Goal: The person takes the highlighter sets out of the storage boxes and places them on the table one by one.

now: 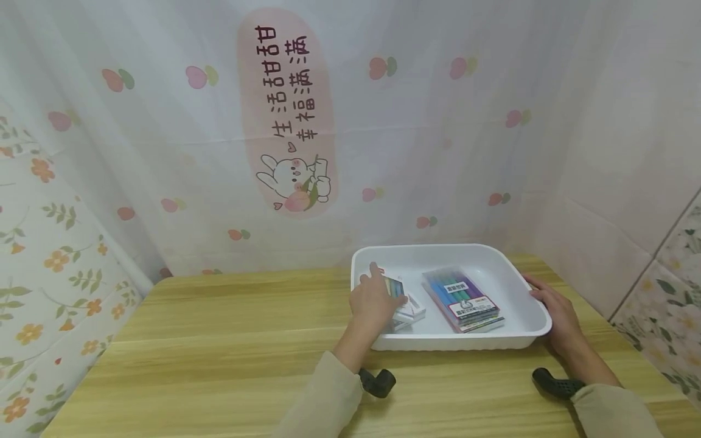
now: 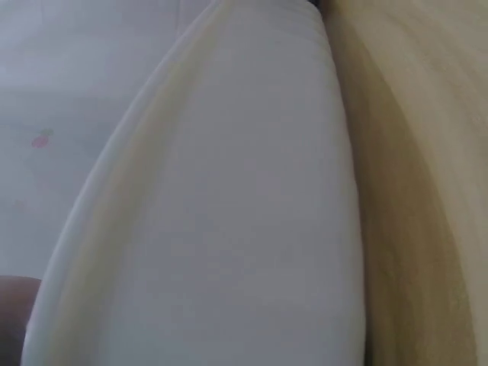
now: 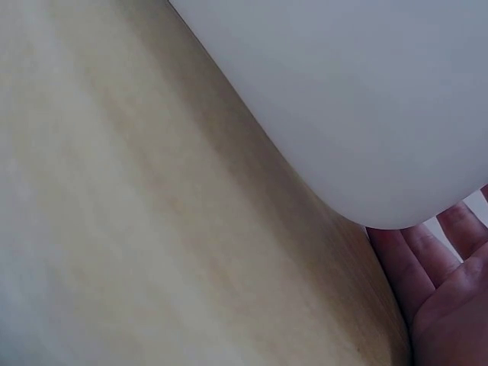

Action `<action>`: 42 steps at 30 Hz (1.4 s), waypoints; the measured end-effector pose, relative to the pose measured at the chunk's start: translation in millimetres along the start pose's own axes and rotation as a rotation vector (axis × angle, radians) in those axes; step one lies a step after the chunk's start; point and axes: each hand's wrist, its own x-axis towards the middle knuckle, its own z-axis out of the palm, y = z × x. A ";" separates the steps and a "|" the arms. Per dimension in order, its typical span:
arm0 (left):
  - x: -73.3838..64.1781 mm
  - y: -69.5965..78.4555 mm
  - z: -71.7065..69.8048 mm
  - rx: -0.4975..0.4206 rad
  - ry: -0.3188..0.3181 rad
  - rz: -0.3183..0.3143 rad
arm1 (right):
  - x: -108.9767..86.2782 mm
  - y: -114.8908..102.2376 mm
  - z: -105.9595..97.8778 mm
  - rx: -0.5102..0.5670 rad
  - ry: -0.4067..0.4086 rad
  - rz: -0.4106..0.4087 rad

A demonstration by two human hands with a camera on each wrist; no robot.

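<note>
My left hand (image 1: 374, 299) reaches over the near-left part of a white plastic tray (image 1: 520, 328). Its thumb and fingers are round a flat pack of coloured pens (image 1: 395, 287), pinching it; the palm hides part of it. Just below lie small white boxes (image 1: 412, 309). On the outside of the tray's right end rests my right hand (image 1: 558, 316), its fingertips at the rim. In the right wrist view the fingers (image 3: 427, 255) extend beside the tray's rounded corner. The left wrist view is mostly filled by the tray's outer wall (image 2: 252, 191).
Clear packs of coloured pens (image 1: 460, 295) lie stacked in the middle of the tray. The wooden table (image 1: 219, 340) stretches to the left. Behind it hangs a printed curtain (image 1: 416, 140). Dark wrist mounts (image 1: 378, 383) sit at both wrists.
</note>
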 end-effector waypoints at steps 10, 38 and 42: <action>4.6 -9.0 -8.3 -0.145 -0.016 0.006 | -0.2 -0.2 0.4 -0.008 0.014 -0.031; -9.0 -23.2 -48.4 -0.552 -0.049 0.090 | -3.0 6.0 0.1 -0.030 0.016 0.004; -9.3 -30.3 -56.3 -0.624 -0.024 0.106 | -2.2 5.0 -0.6 -0.006 0.017 -0.009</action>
